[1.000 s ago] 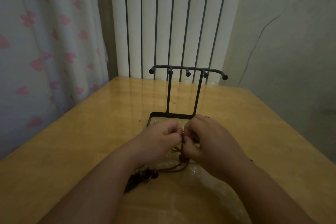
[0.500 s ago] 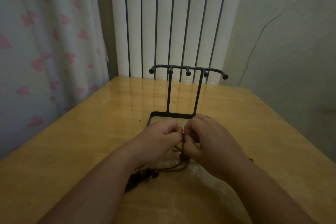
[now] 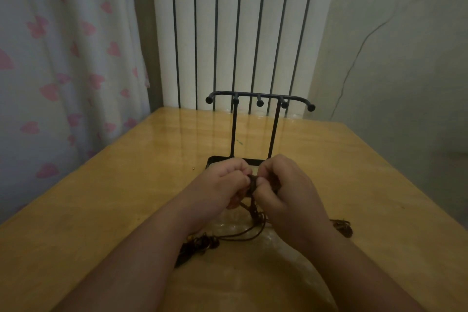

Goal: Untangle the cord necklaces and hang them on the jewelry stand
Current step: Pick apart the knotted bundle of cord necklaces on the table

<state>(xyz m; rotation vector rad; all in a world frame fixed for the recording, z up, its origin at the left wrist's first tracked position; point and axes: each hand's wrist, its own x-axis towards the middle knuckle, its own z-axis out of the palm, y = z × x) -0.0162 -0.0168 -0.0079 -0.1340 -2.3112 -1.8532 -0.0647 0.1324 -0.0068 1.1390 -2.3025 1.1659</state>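
Tangle of cord necklaces (image 3: 250, 213) sits centre frame, pinched between our left hand (image 3: 220, 185) and right hand (image 3: 288, 192), below the bare jewelry stand (image 3: 233, 132); we should tease loops loose gently, never tugging tight.

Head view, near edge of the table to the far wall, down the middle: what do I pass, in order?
Bead cluster → left hand and right hand, level with each other, both pinching the cord tangle → jewelry stand, nothing hung on it → radiator.
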